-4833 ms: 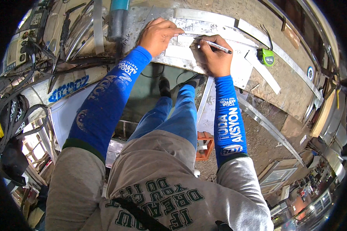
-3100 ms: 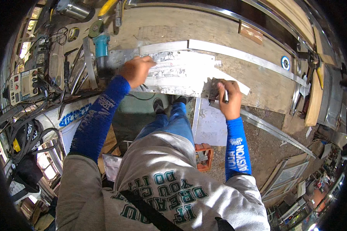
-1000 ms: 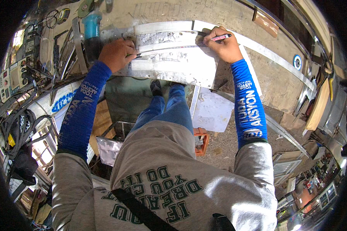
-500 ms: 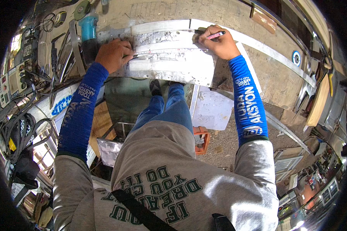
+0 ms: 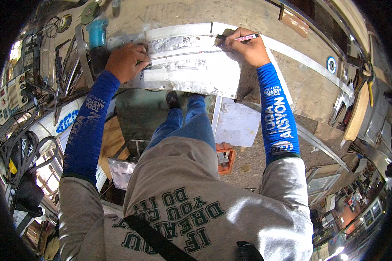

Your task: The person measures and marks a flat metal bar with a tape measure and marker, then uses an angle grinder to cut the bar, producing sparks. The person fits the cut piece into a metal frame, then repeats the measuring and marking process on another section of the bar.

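Observation:
A pale metal sheet (image 5: 224,82) with white strips and dark scribbled marks lies on the bench before me. Across it runs a thin ruler-like strip (image 5: 187,54). My left hand (image 5: 125,62) is closed with thumb and fingertips at this strip's left end. Over the sheet's upper right, my right hand (image 5: 251,48) grips a marker pen (image 5: 247,38), its printed barrel pointing up to the right. The pen's tip is low near the strip's right end; whether it touches cannot be made out. A long flat metal bar (image 5: 305,61) lies along the far side, passing behind my right hand.
An angle grinder (image 5: 96,34) lies beyond my left hand. At the left are cables (image 5: 21,148) and a machine with knobs (image 5: 12,98). A blue-and-white round roll (image 5: 331,65) sits at the right. An orange crate (image 5: 225,158) stands on the floor below.
The ruler-like strip has shifted slightly away from me on the sheet. The marker has moved a little with my right hand. My left hand stays at the strip's left end.

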`<action>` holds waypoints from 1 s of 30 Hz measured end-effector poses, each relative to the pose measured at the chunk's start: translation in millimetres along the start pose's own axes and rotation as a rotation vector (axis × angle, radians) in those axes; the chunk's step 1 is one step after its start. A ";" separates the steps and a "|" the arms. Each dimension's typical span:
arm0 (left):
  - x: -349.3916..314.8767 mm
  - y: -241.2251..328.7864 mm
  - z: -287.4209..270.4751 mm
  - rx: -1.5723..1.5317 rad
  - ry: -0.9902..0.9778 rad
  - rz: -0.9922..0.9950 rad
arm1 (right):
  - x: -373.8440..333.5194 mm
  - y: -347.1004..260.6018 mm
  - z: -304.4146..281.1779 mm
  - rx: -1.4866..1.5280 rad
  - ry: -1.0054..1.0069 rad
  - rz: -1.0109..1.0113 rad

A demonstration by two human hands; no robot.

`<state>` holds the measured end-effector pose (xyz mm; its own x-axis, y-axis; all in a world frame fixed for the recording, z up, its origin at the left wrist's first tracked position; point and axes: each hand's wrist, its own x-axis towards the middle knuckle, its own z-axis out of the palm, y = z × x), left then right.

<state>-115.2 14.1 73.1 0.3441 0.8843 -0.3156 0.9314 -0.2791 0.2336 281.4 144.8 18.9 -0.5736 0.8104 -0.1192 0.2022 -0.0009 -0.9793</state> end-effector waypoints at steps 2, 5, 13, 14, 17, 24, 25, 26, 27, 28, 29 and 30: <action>2.6 -1.1 0.3 0.008 -0.002 0.007 | 0.0 -2.0 0.7 -0.047 0.004 -0.001; 2.9 -4.0 1.7 0.002 -0.009 -0.007 | 0.2 -2.9 1.0 -0.080 -0.005 -0.027; -1.4 -5.0 2.7 0.005 -0.010 -0.018 | -0.8 -9.2 2.7 -0.183 -0.067 -0.062; -1.9 -5.3 4.1 0.001 -0.005 -0.022 | 0.2 -9.7 2.1 -0.209 -0.085 -0.099; -2.4 -6.3 6.5 0.013 -0.005 -0.025 | 1.0 -9.8 3.1 -0.250 -0.088 -0.110; -3.0 -7.1 6.0 -0.022 -0.003 -0.017 | 1.5 -6.9 3.6 -0.281 -0.081 -0.126; -3.6 -7.2 6.7 -0.024 0.006 -0.016 | 1.9 -5.2 4.0 -0.265 -0.081 -0.124; -3.6 -7.6 7.1 -0.023 0.008 -0.012 | 2.0 -4.1 4.6 -0.249 -0.081 -0.120; -3.4 -8.0 7.4 -0.021 0.010 -0.007 | 2.0 -3.5 4.8 -0.233 -0.081 -0.117; -3.2 -8.4 7.7 -0.020 0.011 -0.003 | 1.6 -3.4 4.7 -0.251 -0.078 -0.121; -2.9 -8.3 7.5 -0.016 0.008 0.000 | 1.2 -5.6 5.2 -0.268 -0.075 -0.126; -2.4 -8.1 7.3 -0.012 0.004 0.004 | 1.0 -6.7 5.6 -0.286 -0.072 -0.130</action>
<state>-122.7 11.5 65.3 0.3472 0.8849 -0.3106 0.9286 -0.2782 0.2455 275.0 142.4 24.4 -0.6616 0.7496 -0.0171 0.3323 0.2727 -0.9029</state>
